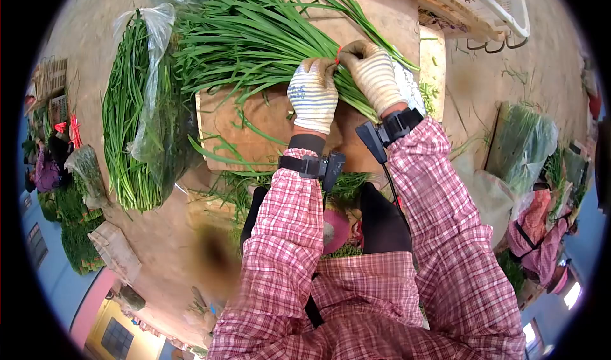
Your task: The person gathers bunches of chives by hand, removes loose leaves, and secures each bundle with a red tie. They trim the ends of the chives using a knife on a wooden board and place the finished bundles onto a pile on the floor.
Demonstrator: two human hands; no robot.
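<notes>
A large bundle of garlic chives (254,39) lies across a wooden board (248,131), its leaves spread to the left and its pale stems toward the right. A thin red tie (338,56) shows at the stem part of the bundle. My left hand (312,96), in a striped white work glove, is closed at the near side of the tie. My right hand (371,74), gloved the same way, pinches the tie from the right. The fingertips of both hands nearly meet there and partly hide the tie. Some separate chives (366,23) lie beyond the bundle.
Left of the board stand bunched chives (130,118) partly in a clear plastic bag (153,93). A white-rimmed crate (487,7) is at the upper right. Plastic-wrapped greens (522,144) lie on the right floor. Other people are at both sides.
</notes>
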